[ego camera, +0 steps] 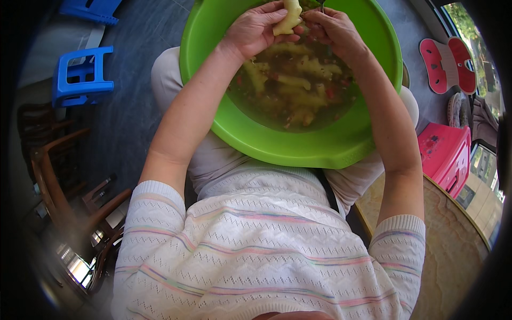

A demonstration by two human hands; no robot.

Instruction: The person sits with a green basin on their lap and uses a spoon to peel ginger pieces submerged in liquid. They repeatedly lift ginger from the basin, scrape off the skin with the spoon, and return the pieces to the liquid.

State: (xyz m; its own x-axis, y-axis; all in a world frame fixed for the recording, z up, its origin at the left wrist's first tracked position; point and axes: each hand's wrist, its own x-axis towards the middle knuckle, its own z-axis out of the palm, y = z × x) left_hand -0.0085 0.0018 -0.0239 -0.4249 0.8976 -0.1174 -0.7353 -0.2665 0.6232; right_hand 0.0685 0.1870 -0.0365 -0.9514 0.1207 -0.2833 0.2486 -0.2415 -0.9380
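My left hand (260, 30) holds a pale, peeled-looking piece of ginger root (291, 19) by its side, over the far part of a green plastic basin (296, 149). Close by on the right, my right hand (335, 30) grips a thin metal utensil (322, 5). Only a short dark length of it shows above the fingers, so its kind cannot be told. Below both hands the basin holds murky brown water (276, 114). Several knobbly ginger pieces (310, 96) lie in it among brown and reddish scraps. The basin rests on my lap, between my knees.
Blue plastic stools (82, 86) stand on the grey floor (132, 72) to the left, with dark wooden chairs (50, 172) nearer. On the right are a red-and-white animal-face item (448, 65), a pink plastic stool (444, 150) and a marbled tan surface (436, 240).
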